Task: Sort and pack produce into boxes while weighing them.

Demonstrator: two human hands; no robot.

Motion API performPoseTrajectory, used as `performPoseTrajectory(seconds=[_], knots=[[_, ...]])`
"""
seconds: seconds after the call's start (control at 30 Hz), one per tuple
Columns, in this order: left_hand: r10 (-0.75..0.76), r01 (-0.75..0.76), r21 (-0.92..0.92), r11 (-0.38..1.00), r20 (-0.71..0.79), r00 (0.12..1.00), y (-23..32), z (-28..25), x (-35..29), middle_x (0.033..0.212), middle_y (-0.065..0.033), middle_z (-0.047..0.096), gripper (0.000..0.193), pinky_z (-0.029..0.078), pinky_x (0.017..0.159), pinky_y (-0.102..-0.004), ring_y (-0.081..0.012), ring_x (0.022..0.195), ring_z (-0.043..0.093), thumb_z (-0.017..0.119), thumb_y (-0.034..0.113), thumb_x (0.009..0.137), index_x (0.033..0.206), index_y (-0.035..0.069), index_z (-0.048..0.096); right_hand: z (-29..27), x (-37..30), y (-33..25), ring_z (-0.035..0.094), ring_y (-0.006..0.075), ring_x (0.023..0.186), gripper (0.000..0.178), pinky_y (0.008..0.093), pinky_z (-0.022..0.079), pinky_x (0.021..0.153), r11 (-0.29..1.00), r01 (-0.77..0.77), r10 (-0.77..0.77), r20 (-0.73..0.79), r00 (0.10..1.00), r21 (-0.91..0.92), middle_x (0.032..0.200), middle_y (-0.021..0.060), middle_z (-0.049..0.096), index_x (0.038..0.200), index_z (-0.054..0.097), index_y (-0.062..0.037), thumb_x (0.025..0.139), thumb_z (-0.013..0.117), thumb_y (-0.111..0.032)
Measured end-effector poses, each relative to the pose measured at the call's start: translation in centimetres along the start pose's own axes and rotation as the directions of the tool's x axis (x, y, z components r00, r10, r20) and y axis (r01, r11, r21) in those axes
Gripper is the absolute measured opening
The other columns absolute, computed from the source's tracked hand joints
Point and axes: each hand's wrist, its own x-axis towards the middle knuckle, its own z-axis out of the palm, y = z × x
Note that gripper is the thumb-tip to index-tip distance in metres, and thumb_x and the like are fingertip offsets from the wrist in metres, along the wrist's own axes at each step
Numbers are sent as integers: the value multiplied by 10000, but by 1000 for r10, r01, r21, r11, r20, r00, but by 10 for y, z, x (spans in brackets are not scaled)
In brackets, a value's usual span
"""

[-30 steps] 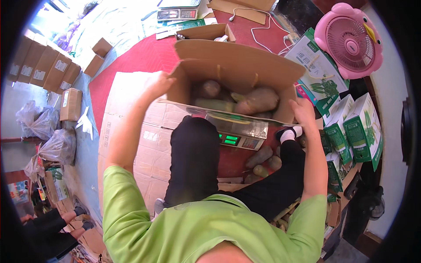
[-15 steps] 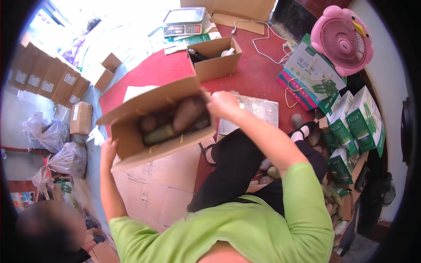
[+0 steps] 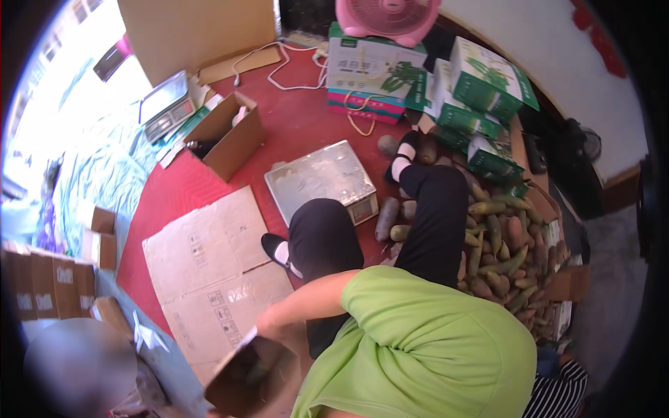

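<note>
One right-hand grip (image 3: 270,322) clamps a tilted, rectangular cardboard box (image 3: 228,391) (left-hand grip (image 3: 214,413): cannot tell).

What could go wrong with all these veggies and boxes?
The open box in the right hand has dim contents that might spill if it tips. Loose vegetables beside the right shoe could roll underfoot. The silver-topped scale looks close to the left knee, so it might get bumped.
</note>
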Motion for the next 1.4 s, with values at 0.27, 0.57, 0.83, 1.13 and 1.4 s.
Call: performPoseTrajectory(seconds=[0.27,0.57,0.83,1.13,1.4], knots=[[108,-144,-133,981,-245,964,21,-16,45,733,-110,633,169,481,630,-348,-186,685,586,566,112,841,828,-43,633,-86,-72,-6,655,310,843,210,421,507,732,992,127,-121,-456,882,-17,864,151,683,854,706,-58,761,598,-212],[192,-344,-214,914,-517,834,118,-81,99,794,-122,636,153,487,680,-339,-192,739,595,558,85,843,902,-33,635,-149,-265,112,662,215,700,177,344,514,663,863,456,54,-937,344,218,771,102,687,837,687,-37,772,578,-160],[194,-515,-269,814,-710,677,249,-125,122,848,-133,638,173,493,723,-332,-198,787,602,550,61,845,968,-25,637,-89,-417,265,639,144,645,198,267,505,565,716,526,495,-865,80,458,779,95,672,924,651,-15,803,594,-161],[360,-602,-361,713,-548,755,529,-159,114,1034,-140,627,219,458,860,-331,-253,952,598,512,19,870,1058,-29,613,23,-538,345,627,131,706,205,261,487,567,409,621,890,-443,-108,669,891,53,663,1016,622,-62,852,578,-176],[848,-840,131,526,-157,506,698,-115,110,974,-166,627,207,434,856,-446,-332,947,584,620,99,788,980,26,651,114,-620,411,620,142,708,313,301,494,590,308,825,950,-112,-290,474,916,59,656,1167,535,-102,858,583,-121]])
